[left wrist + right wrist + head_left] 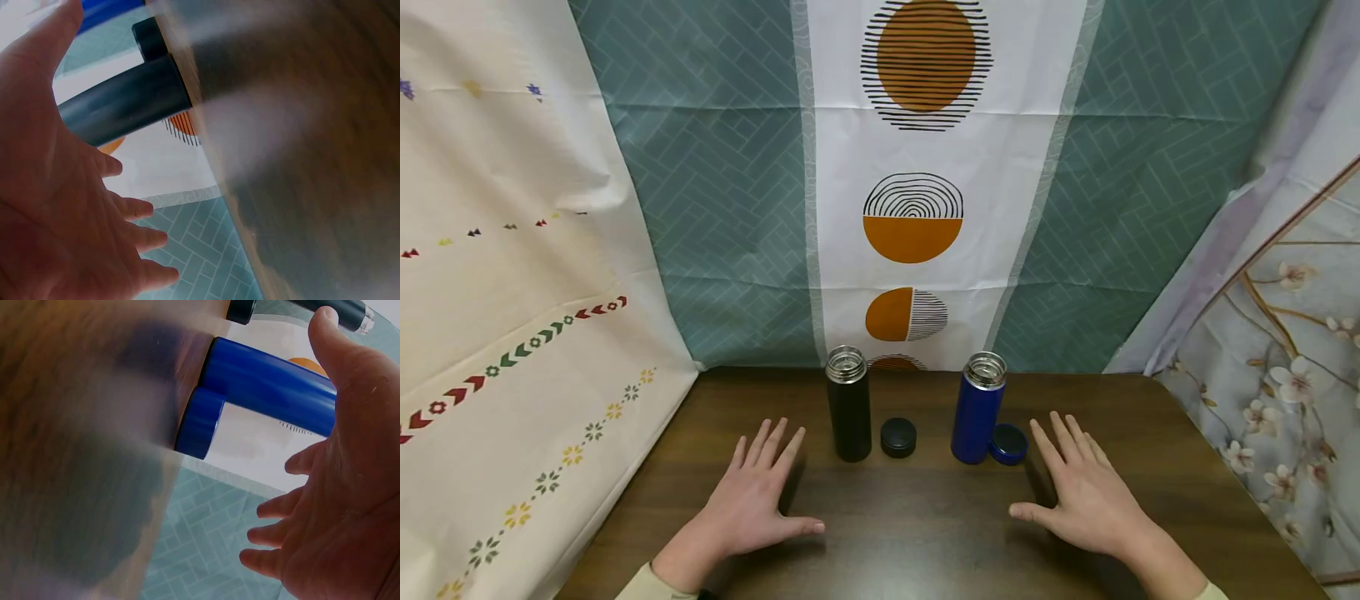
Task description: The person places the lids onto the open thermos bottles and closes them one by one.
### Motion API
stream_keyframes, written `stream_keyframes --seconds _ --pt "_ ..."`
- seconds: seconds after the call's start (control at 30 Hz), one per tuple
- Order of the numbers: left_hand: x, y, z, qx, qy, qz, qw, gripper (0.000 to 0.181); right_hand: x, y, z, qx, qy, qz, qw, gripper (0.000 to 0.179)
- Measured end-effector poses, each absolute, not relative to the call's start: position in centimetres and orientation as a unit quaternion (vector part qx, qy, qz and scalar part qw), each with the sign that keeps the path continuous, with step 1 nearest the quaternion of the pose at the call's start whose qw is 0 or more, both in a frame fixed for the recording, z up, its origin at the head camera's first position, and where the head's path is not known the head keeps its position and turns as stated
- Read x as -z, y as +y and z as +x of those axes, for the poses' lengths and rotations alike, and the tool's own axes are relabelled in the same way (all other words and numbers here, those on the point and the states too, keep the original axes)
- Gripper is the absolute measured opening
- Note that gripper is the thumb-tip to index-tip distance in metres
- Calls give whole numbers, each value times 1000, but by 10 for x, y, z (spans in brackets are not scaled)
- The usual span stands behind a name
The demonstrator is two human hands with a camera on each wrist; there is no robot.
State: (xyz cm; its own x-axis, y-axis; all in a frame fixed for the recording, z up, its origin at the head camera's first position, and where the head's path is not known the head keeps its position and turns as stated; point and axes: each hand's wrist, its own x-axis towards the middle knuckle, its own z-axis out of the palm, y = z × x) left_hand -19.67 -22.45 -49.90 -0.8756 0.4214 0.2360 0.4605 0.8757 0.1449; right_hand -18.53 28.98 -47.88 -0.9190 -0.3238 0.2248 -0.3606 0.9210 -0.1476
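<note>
Spread and gripping nothing, the left hand (748,504) is nearest the upright black cylindrical metal-necked flask (851,418), the right hand (1082,498) nearest the round blue black-topped cap (1008,445) beside the upright blue cylindrical metal-necked flask (976,423), on the brown wooden table (917,529). Each flask is probably stiff, slick, best held mid-body

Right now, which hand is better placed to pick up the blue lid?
Probably the right: the right hand is empty and close beside the blue lid. The left hand, also empty, is farther away, nearer the black bottle.
</note>
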Motion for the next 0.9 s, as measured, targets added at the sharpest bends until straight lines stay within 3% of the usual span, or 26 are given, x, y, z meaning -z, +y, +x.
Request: stream_keyframes --seconds 0.53,0.9 --pt "498 -221 -197 111 -964 -225 88 135 477 279 -178 -91 -964 215 124 121" --pt "495 -217 -196 131 -957 -233 110 134 479 269 -170 -100 -958 239 125 122"
